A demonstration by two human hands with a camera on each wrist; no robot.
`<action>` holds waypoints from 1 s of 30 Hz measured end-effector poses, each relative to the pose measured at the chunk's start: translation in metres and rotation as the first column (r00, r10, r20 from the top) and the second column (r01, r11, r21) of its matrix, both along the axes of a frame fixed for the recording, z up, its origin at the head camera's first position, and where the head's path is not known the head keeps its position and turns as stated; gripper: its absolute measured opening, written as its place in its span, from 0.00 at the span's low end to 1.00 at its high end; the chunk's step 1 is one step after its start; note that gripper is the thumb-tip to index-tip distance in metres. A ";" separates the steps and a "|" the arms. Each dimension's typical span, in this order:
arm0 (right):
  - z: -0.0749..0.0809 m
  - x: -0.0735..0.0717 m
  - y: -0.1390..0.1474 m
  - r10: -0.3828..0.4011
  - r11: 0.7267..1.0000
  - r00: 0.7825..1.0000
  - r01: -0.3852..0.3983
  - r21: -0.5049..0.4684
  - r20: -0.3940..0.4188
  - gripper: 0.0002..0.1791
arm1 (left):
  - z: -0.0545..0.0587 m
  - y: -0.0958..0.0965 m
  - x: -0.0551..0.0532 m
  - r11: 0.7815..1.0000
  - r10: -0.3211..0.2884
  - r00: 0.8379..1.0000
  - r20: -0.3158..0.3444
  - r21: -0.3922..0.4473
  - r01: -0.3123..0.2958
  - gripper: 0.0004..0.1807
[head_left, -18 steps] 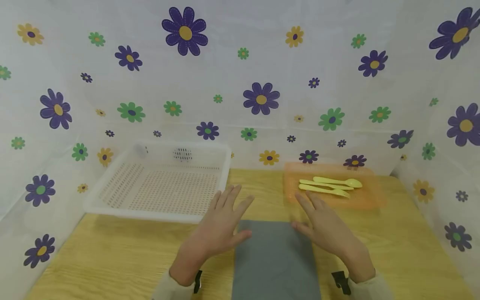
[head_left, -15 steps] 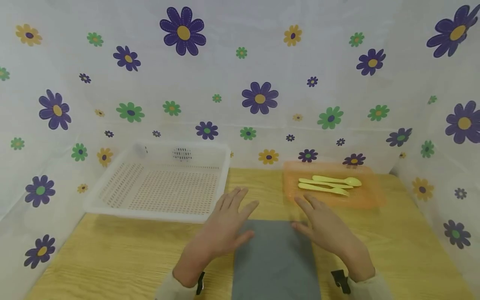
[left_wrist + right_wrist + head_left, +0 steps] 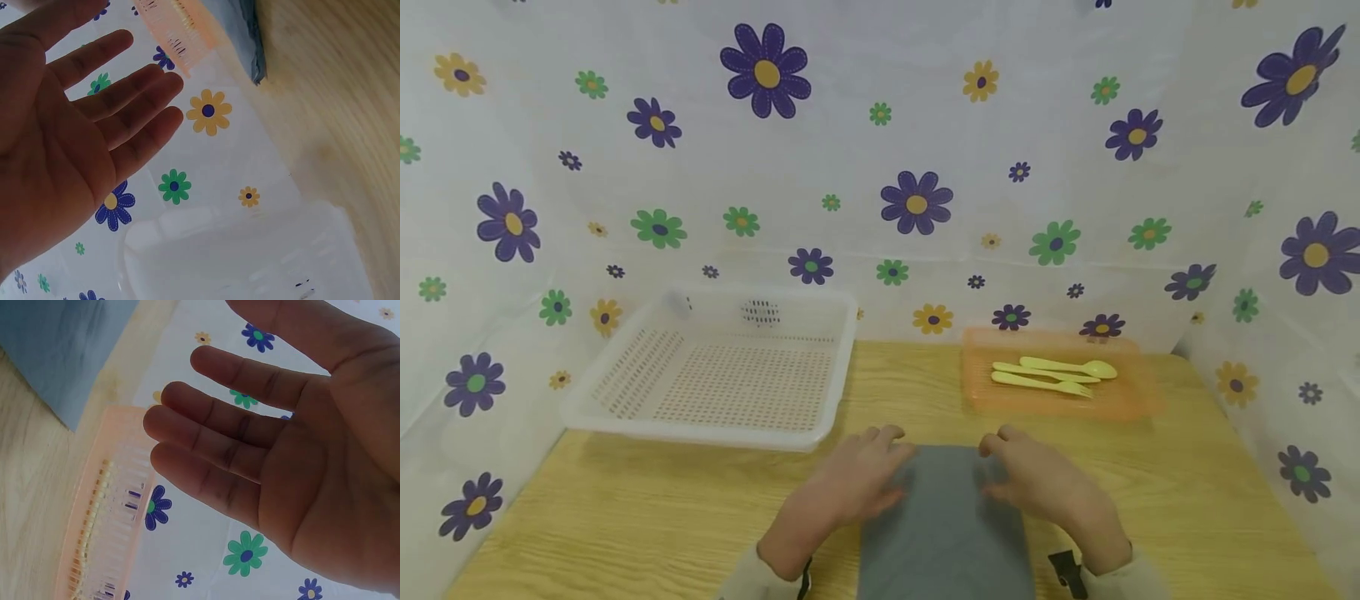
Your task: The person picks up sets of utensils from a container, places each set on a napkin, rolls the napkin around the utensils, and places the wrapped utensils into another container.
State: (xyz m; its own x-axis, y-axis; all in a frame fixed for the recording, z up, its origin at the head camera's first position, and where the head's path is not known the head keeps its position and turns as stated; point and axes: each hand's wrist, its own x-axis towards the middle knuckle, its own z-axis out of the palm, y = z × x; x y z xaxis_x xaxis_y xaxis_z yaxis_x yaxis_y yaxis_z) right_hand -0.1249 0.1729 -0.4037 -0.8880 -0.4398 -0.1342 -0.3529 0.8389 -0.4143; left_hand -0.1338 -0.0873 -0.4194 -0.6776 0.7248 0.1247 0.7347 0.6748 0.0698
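The person keeps both forearms stretched forward above the wooden table. The left hand is at the left edge of the grey-blue cloth and the right hand at its right edge, with their backs upward. In the wrist views, the fingers of both are long and nearly straight, the thumbs stand apart, and the palms hold nothing; whether a fingertip touches the cloth, one cannot tell. There is one cloth, which lies on the table between the hands. The baskets are two: one white basket ahead on the left, one orange basket ahead on the right. In the second lie three yellow utensils: one spoon, one knife, one fork
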 end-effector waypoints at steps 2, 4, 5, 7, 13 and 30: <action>-0.002 0.001 -0.002 0.016 1.000 1.000 -0.016 0.000 0.017 0.20 | -0.002 0.000 0.001 1.000 -0.001 1.000 0.025 -0.029 0.002 0.27; -0.004 0.001 -0.005 0.026 1.000 0.999 -0.026 -0.001 0.033 0.20 | -0.004 0.001 0.002 0.998 0.011 0.999 0.052 -0.061 -0.008 0.28; -0.005 0.002 -0.006 0.024 1.000 0.999 -0.025 0.004 0.045 0.20 | -0.005 0.001 0.002 0.997 0.017 0.998 0.063 -0.072 -0.012 0.28; -0.007 0.003 -0.009 0.027 1.000 0.997 -0.028 0.014 0.066 0.21 | -0.008 0.001 0.003 0.996 0.033 0.996 0.081 -0.089 -0.026 0.29; -0.014 0.007 -0.015 0.017 0.999 0.996 -0.022 0.048 0.093 0.23 | -0.017 0.002 0.006 0.994 0.063 0.989 0.132 -0.102 -0.050 0.30; -0.022 0.012 -0.026 -0.017 0.989 0.999 0.010 0.147 0.044 0.24 | -0.018 0.008 0.007 0.989 0.069 0.982 0.178 -0.140 -0.044 0.30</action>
